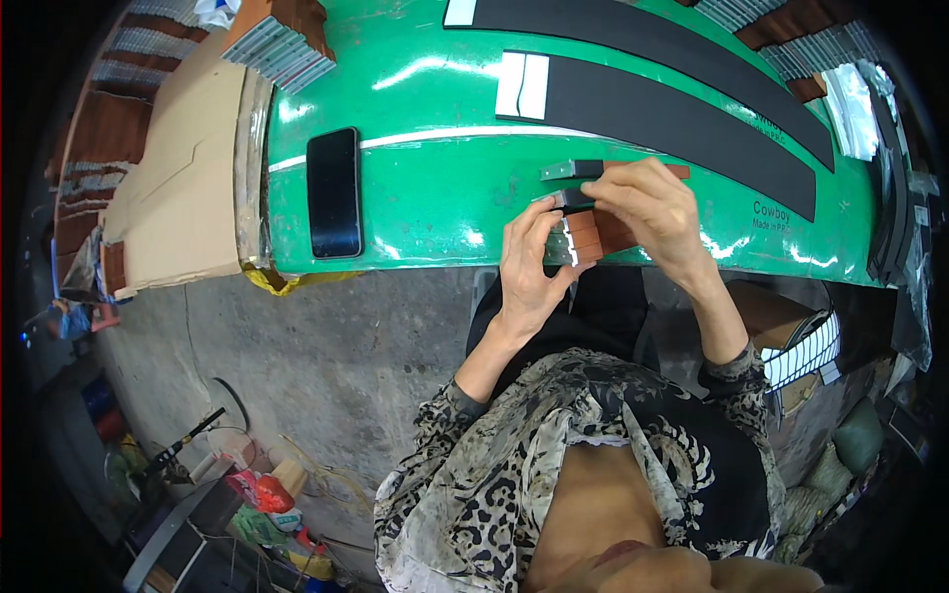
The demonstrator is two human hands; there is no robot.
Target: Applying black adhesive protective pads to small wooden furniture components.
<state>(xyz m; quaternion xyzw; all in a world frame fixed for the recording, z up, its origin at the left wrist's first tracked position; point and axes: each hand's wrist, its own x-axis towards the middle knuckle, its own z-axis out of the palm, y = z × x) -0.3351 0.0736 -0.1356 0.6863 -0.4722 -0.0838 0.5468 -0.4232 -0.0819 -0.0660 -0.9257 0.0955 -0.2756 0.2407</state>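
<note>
My left hand (529, 259) is closed round a small stack of reddish-brown pieces with silvery ends (585, 235), held at the near edge of the green table. Over the stack lies a black piece with a silvery end (571, 200). My right hand (652, 208) bends over it from the right, its fingertips pinched together at the black part. What exactly the right fingers grip is hidden. Just beyond both hands, another strip, black and brown with a silvery end (573, 170), rests on the table and passes behind my right hand.
Two long black strips with white ends (682, 124) lie across the green table (425, 198). A black phone (334, 193) rests on the left, beside a cardboard sheet (183, 168). Stacked brown pieces (282, 44) stand at the far left, and clear plastic bags (852, 111) lie on the right.
</note>
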